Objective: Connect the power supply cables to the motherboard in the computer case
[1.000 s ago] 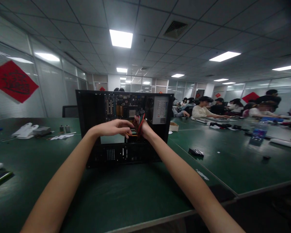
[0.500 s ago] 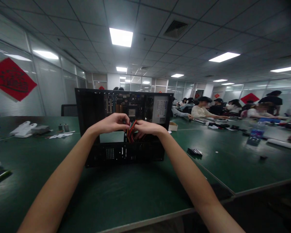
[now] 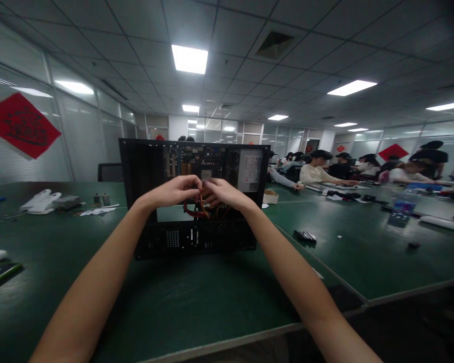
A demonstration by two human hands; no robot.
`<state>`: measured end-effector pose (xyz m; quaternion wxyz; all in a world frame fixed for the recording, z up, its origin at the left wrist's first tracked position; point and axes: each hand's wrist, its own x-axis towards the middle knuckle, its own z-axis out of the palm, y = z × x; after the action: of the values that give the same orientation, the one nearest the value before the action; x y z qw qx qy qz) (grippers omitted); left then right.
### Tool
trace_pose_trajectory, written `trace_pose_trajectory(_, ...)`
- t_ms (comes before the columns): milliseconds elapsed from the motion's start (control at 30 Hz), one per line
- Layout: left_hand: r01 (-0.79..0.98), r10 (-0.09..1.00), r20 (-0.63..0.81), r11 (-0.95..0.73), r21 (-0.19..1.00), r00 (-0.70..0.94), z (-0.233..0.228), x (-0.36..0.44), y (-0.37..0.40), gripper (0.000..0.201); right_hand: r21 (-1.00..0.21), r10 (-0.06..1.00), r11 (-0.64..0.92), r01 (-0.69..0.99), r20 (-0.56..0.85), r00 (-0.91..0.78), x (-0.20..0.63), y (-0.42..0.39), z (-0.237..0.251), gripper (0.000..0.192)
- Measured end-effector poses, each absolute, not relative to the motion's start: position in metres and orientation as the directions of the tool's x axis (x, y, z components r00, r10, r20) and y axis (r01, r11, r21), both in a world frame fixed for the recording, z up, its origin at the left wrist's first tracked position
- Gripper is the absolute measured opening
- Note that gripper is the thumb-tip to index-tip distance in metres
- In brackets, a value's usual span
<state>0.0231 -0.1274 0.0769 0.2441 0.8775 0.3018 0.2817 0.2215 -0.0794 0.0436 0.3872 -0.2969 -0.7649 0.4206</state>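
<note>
Two hands [image 3: 176, 192] [image 3: 232, 195] meet well within the case rim [image 3: 227, 145], left fingers [image 3: 190, 181] pinching wires [image 3: 202, 203], right fingers' [image 3: 214, 184] grip unclear.

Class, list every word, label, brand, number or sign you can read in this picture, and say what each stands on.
No text can be read, so nothing can be quoted.
White label on the power supply in the open computer case: too small and blurred.
Red diamond sign on the glass wall: dark characters, too blurred.
</note>
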Motion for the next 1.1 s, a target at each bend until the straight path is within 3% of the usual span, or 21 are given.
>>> trace_pose_trajectory(67, 0.396, 0.655, 0.345, -0.712, 0.581, 0.672, 0.078, 0.023, -0.128, 0.023, -0.77, 0.734, 0.596, 0.23, 0.405, -0.545, 0.216, -0.07, 0.032, 0.026)
trace_pose_trajectory(167, 0.408, 0.623, 0.329, -0.744, 0.529, 0.709, 0.08, 0.023, -0.129, 0.021, -0.672, 0.635, 0.699, 0.245, 0.424, -0.646, 0.209, -0.06, 0.018, 0.029)
trace_pose_trajectory(333, 0.573, 0.614, 0.411, -0.785, 0.234, 0.674, 0.086, 0.019, -0.136, 0.02, -0.678, 0.592, 0.699, 0.228, 0.369, -0.717, 0.205, -0.06, 0.014, 0.044)
trace_pose_trajectory(433, 0.611, 0.593, 0.45, -0.782, 0.125, 0.667, 0.088, 0.018, -0.14, 0.021, -0.685, 0.596, 0.678, 0.267, 0.301, -0.744, 0.207, -0.062, 0.017, 0.048)
trace_pose_trajectory(533, 0.604, 0.569, 0.465, -0.792, 0.089, 0.678, 0.087, 0.018, -0.14, 0.023, -0.694, 0.622, 0.643, 0.323, 0.229, -0.749, 0.209, -0.063, 0.02, 0.053)
trace_pose_trajectory(700, 0.619, 0.558, 0.482, -0.784, 0.04, 0.676, 0.085, 0.02, -0.139, 0.025, -0.7, 0.623, 0.622, 0.352, 0.169, -0.764, 0.21, -0.068, 0.024, 0.044)
trace_pose_trajectory(900, 0.646, 0.544, 0.518, -0.763, -0.024, 0.66, 0.084, 0.025, -0.144, 0.022, -0.721, 0.555, 0.646, 0.249, 0.22, -0.802, 0.216, -0.072, 0.026, 0.03)
trace_pose_trajectory(1100, 0.625, 0.525, 0.507, -0.78, -0.035, 0.683, 0.08, 0.032, -0.144, 0.019, -0.632, 0.526, 0.72, 0.286, 0.228, -0.819, 0.216, -0.069, 0.027, 0.023)
